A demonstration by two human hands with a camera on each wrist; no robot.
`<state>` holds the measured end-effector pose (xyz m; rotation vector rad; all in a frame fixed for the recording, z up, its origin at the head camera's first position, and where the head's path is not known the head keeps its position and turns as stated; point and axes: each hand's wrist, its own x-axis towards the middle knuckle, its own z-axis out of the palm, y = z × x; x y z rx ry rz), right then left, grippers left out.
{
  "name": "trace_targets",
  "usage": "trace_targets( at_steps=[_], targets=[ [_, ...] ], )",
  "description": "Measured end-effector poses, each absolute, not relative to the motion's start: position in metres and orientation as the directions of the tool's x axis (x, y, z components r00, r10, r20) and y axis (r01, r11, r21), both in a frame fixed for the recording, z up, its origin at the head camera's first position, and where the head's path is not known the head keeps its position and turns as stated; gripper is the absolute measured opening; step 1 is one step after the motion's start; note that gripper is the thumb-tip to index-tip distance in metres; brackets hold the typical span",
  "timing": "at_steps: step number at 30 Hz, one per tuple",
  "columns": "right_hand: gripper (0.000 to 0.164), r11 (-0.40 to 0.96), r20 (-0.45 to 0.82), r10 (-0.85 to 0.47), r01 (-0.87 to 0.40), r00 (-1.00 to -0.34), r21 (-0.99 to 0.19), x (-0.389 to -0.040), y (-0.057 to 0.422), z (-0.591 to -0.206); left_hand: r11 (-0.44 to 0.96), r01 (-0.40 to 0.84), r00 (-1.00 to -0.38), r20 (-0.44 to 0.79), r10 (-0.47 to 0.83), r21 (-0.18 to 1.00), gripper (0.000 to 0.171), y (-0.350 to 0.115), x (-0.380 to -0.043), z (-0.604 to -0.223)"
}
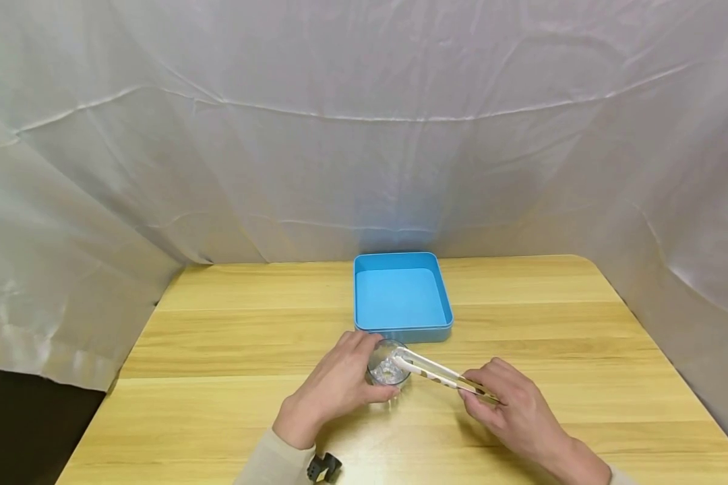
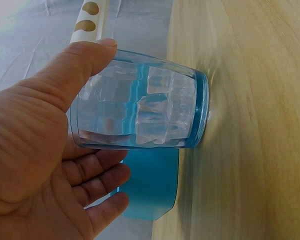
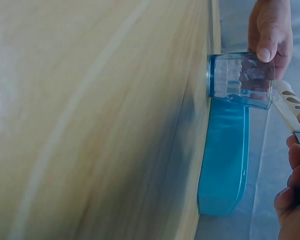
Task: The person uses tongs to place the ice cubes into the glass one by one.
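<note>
A clear, blue-tinted glass (image 2: pixel 115 107) stands upright on the wooden table. Several clear cubes that look like ice (image 2: pixel 167 112) lie in its lower part. My left hand (image 1: pixel 334 385) holds the glass near the rim, thumb on the near side and fingers on the far side. In my right hand (image 1: pixel 518 407) I grip a pair of tongs (image 1: pixel 433 375), with white spotted arms and gold-coloured handles. Their white tips are at the right side of the glass's mouth; whether a cube is between them I cannot tell.
A shallow, square blue box (image 1: pixel 403 335) without a lid stands just behind the glass. Pale curtains (image 1: pixel 364 162) hang behind the table and at both sides. A small black object (image 1: pixel 324 467) is beside my left sleeve. The wooden table (image 1: pixel 218 350) has its far edge close to the curtain.
</note>
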<state>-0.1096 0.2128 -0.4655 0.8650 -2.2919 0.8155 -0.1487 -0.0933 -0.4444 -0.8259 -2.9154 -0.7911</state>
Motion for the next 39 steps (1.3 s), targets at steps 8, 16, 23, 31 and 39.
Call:
trace_targets(
  at_steps=[8, 16, 23, 31, 39],
  targets=[
    [0.036, 0.594, 0.671, -0.402, -0.735, -0.623, -0.326, -0.1101, 0.2131, -0.4650, 0.733, 0.495, -0.860, 0.141, 0.491, 0.466, 0.079, -0.0932, -0.1487, -0.4449],
    [0.037, 0.595, 0.673, -0.402, -0.736, -0.621, -0.324, -0.1100, 0.2140, -0.4660, 0.733, 0.494, -0.859, 0.132, 0.495, 0.468, 0.080, -0.0917, -0.1483, -0.4450],
    [0.035, 0.595, 0.664, -0.397, -0.729, -0.633, -0.339, -0.1091, 0.2146, -0.4679, 0.737, 0.489, -0.861, 0.123, 0.493, 0.467, 0.082, -0.0911, -0.1480, -0.4447],
    [0.012, 0.606, 0.646, -0.392, -0.712, -0.655, -0.354, -0.1074, 0.2145, -0.4699, 0.735, 0.491, -0.860, 0.127, 0.494, 0.468, 0.080, -0.0914, -0.1481, -0.4447],
    [0.008, 0.597, 0.650, -0.374, -0.708, -0.662, -0.377, -0.1070, 0.2151, -0.4729, 0.733, 0.493, -0.859, 0.128, 0.496, 0.469, 0.079, -0.0918, -0.1481, -0.4450]
  ],
)
